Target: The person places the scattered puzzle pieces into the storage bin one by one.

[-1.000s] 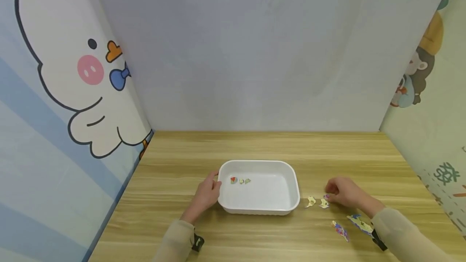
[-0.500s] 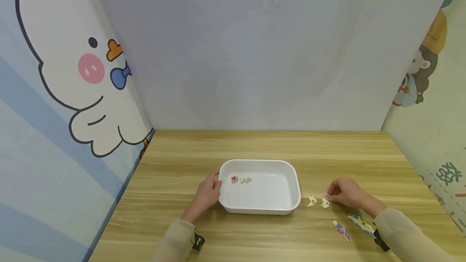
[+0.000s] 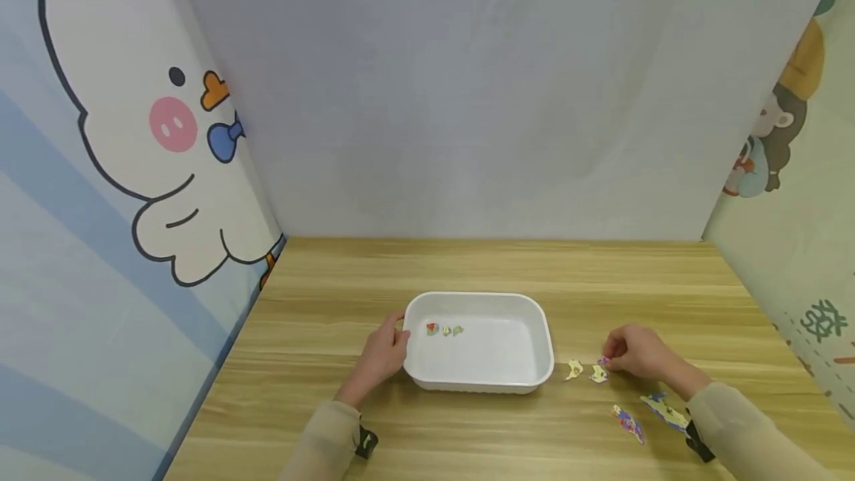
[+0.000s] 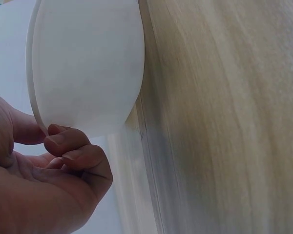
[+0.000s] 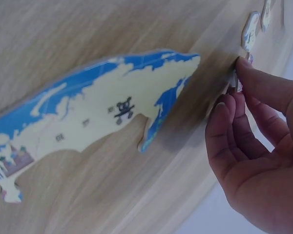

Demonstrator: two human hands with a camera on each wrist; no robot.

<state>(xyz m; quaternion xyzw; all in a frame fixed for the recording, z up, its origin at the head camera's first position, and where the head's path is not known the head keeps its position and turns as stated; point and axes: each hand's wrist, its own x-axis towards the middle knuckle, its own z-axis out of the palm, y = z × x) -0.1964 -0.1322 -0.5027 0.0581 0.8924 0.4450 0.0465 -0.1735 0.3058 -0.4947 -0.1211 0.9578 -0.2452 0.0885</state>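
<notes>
My left hand (image 3: 384,353) grips the left end of a white rectangular tray (image 3: 490,355). In the left wrist view the thumb is inside its rim and curled fingers (image 4: 71,144) are outside. My right hand (image 3: 637,353) is over the table right of the tray, pinching a small pink-and-purple puzzle piece (image 3: 603,360) between thumb and fingertips; the fingers hide most of it. Right beside it lies a pale yellow puzzle piece (image 3: 599,374), with another yellow piece (image 3: 574,370) nearer the tray. A long blue-and-cream map-like piece (image 5: 88,109) lies below the right wrist.
Inside the tray, near its left end, lie a red-and-green piece (image 3: 432,329) and two small pale pieces (image 3: 457,330). A purple, red and yellow piece (image 3: 628,424) is closer to the front of the wooden table (image 3: 494,436). A grey curtain (image 3: 467,95) hangs behind.
The right hand's fingertips have drawn together on the small pink-and-purple puzzle piece. The left hand keeps its grip on the tray. The head view has shifted slightly.
</notes>
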